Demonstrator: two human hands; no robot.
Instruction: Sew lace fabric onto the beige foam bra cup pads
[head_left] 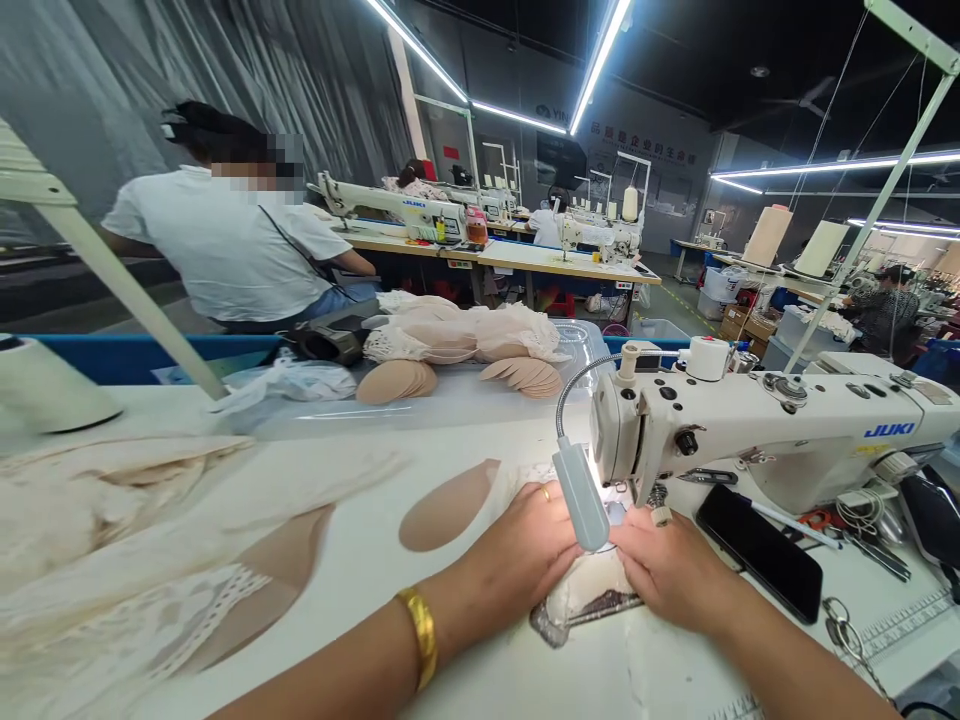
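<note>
While the left hand (536,545) lies flat-ish at one side of the presser area, the right hand (667,560) comes in from the other, and the two almost meet beneath the head of the sewing machine (795,400). Between and under their fingers is the pale fabric (600,582), a lace-like part reaching up beside the left hand and a darker edge showing nearer the person. How narrow either grip is cannot be told: the small grey lamp (581,495) covers part of the left fingers, and no clear pinch shows on the right, though both seem to press the cloth down.

This looks like the stage of lining up or feeding the work at the needle. The next move seems to call for light, even pressure from both hands, the cloth kept flat and its edge true, with fingertips well clear of the needle. Too firm a pull could pucker something this thin.

On the table (352,560), a beige teardrop-shaped piece (450,505) lies just beyond the left forearm, near the loose lace fabric (150,540). The phone (761,550) lies beside the right hand.
</note>
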